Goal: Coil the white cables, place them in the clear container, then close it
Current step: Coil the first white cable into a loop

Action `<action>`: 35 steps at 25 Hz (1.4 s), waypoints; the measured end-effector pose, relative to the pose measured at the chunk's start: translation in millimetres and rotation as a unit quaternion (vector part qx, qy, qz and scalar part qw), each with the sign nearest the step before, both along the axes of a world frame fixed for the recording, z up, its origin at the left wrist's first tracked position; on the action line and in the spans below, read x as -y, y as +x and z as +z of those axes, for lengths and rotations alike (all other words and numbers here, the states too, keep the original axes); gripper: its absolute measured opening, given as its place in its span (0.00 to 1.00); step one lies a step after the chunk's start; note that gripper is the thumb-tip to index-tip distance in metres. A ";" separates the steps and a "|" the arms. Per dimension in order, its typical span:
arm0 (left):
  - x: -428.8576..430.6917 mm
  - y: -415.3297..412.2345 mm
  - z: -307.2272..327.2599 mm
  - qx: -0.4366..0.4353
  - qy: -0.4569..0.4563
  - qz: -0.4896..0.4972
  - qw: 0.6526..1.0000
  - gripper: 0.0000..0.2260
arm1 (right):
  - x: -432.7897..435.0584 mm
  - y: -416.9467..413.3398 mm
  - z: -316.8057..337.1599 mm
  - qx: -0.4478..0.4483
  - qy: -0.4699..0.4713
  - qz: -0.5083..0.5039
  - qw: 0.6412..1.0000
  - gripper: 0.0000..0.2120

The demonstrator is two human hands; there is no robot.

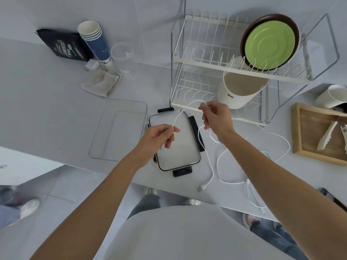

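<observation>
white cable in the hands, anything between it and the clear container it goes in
Nothing visible does. The left hand and right hand pinch the white cable above the lid, and the clear container lies uncovered just left of that lid.

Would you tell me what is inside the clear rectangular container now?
Nothing: grey countertop shows through the clear rectangular container, none of it covered. Left hand and right hand pinch a white cable above the black-latched lid beside it.
</observation>
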State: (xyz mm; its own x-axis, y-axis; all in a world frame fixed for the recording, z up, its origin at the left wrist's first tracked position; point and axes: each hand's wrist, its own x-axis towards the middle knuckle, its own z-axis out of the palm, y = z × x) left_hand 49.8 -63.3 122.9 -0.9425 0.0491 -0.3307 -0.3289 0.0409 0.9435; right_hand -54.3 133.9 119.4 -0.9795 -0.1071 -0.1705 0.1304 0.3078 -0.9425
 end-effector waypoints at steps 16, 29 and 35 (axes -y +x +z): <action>139.0 -40.2 34.6 -0.051 0.148 -0.072 0.985 0.12 | 156.5 17.1 -8.7 -0.067 0.235 0.026 0.969 0.18; 135.2 -62.6 42.8 -0.071 0.204 -0.007 0.976 0.15 | 154.9 63.2 -3.9 -0.214 0.292 0.284 0.888 0.14; 129.7 -68.1 27.6 -0.078 0.207 0.016 0.975 0.18 | 144.6 67.6 28.0 -0.229 0.243 0.302 0.893 0.08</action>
State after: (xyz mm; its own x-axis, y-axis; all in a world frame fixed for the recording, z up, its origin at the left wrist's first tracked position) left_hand -18.3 -193.0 150.5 -0.9829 0.1185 -0.1406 -0.1746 -0.3621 0.9156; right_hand 13.3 -10.7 147.4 -0.7470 -0.6619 0.0626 -0.5624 0.5789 -0.5904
